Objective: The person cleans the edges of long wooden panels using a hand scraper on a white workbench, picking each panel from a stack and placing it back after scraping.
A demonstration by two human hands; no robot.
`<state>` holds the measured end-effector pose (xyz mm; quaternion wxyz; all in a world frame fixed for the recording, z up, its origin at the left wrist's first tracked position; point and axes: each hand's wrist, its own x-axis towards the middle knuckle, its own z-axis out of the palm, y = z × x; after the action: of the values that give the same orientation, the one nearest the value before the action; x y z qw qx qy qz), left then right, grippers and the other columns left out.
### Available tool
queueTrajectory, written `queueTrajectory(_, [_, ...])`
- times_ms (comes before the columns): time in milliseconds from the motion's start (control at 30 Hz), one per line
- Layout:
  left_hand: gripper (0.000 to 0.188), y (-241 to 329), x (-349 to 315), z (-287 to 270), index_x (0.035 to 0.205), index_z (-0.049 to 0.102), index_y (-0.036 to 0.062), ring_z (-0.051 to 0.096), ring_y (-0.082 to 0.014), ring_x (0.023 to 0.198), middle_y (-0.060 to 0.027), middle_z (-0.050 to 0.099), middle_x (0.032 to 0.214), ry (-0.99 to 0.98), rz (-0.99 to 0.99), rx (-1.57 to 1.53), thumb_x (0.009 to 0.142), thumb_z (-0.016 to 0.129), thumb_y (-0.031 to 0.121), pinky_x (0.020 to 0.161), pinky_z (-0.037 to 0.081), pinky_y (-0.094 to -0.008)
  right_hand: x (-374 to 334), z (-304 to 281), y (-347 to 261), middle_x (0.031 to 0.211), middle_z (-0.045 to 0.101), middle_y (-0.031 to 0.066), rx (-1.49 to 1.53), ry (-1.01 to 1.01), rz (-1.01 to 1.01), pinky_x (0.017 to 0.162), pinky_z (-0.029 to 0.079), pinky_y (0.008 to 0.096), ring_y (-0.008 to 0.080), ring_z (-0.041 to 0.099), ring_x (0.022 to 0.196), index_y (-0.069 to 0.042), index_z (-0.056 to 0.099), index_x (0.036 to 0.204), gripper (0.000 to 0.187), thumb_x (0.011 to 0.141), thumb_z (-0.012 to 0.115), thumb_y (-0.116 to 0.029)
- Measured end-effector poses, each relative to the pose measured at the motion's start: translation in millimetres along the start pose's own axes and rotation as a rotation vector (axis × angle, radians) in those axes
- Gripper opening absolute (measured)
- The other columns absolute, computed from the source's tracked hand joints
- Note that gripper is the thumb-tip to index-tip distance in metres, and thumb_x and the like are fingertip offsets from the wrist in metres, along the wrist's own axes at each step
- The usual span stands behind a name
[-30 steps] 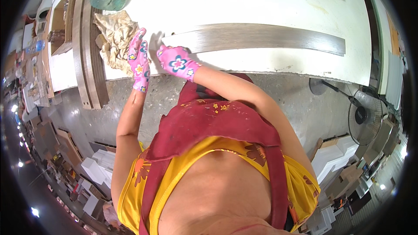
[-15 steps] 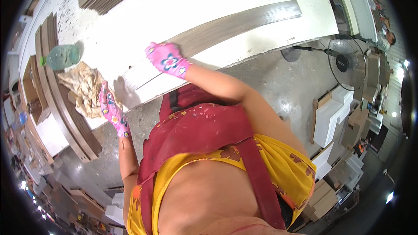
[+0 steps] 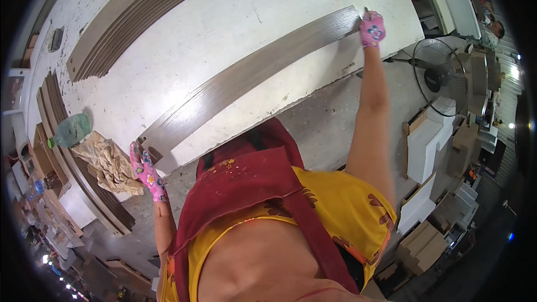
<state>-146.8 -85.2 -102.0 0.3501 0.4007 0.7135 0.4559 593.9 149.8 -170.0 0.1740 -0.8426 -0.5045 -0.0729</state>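
A long grey-brown wood-grain board lies across the white worktable. At its far right end is my right hand, in a pink flowered glove, with the fingers curled closed. A small dark bit shows above those fingers, but I cannot make out what they hold. My left hand, gloved the same way, is beside the board's near left end with its fingers stretched out; contact with the board is unclear. A crumpled beige cloth lies just left of it.
A stack of similar boards sits at the back left. More boards line the table's left side, near a green-capped clear bottle lying on its side. A black fan stands right of the table, with white panels nearby.
My right hand has swept from the board's left part to its far right end, the arm now stretched out. My left hand stays near the left end. The whole view has shifted slightly.
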Motion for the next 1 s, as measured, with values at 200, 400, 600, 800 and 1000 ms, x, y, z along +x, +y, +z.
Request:
queueTrajectory(200, [0.052, 0.2, 3.4, 19.0, 0.137, 0.035, 0.0015, 0.039, -0.0226, 0.124, -0.0121, 0.04, 0.137, 0.053, -0.017, 0.216, 0.088, 0.054, 0.005, 0.105, 0.03, -0.0327, -90.0, -15.7, -98.0, 0.087, 0.059, 0.0105, 0.698, -0.259, -0.079, 0.074, 0.046, 0.0382, 0.0257, 0.057, 0.082, -0.009, 0.059, 0.086, 0.025, 0.088, 0.047, -0.03])
queueTrajectory(400, [0.056, -2.0, 0.6, 22.5, 0.138, 0.033, 0.002, 0.041, -0.0218, 0.122, -0.0127, 0.04, 0.136, 0.077, -0.05, 0.13, 0.088, 0.058, 0.01, 0.102, 0.032, -0.031, -151.9, -54.3, -177.9, 0.081, 0.059, 0.008, 0.102, -0.234, -0.811, 0.066, 0.05, 0.0345, 0.0241, 0.06, 0.076, -0.011, 0.059, 0.086, 0.016, 0.086, 0.048, -0.023])
queueTrajectory(600, [0.057, -11.1, 5.3, 16.6, 0.137, 0.034, 0.0013, 0.046, -0.019, 0.115, -0.0121, 0.044, 0.131, 0.121, -0.125, 0.164, 0.087, 0.061, 0.012, 0.097, 0.037, -0.0295, 11.0, -48.4, 4.7, 0.089, 0.063, 0.0144, -0.066, -0.065, 0.004, 0.069, 0.049, 0.0389, 0.0309, 0.061, 0.08, -0.011, 0.065, 0.09, 0.025, 0.088, 0.045, -0.027])
queueTrajectory(800, [0.055, -18.4, 6.8, 1.5, 0.135, 0.034, -0.0038, 0.052, -0.0156, 0.104, -0.0124, 0.046, 0.127, 0.095, -0.207, 0.081, 0.088, 0.059, 0.007, 0.091, 0.042, -0.0266, -48.9, -33.7, -39.8, 0.095, 0.065, 0.0073, 0.342, -0.01, -0.198, 0.073, 0.05, 0.0356, 0.0259, 0.062, 0.086, -0.017, 0.067, 0.094, 0.019, 0.086, 0.053, -0.027])
queueTrajectory(1000, [0.048, -13.9, 6.5, -2.2, 0.132, 0.041, -0.0014, 0.055, -0.0129, 0.096, -0.0098, 0.053, 0.119, 0.073, -0.248, 0.016, 0.088, 0.058, 0.007, 0.083, 0.045, -0.0245, -89.4, -58.6, -101.0, 0.1, 0.062, 0.0065, 0.187, -0.294, -0.38, 0.076, 0.049, 0.035, 0.0261, 0.06, 0.088, -0.016, 0.065, 0.101, 0.025, 0.089, 0.05, -0.032])
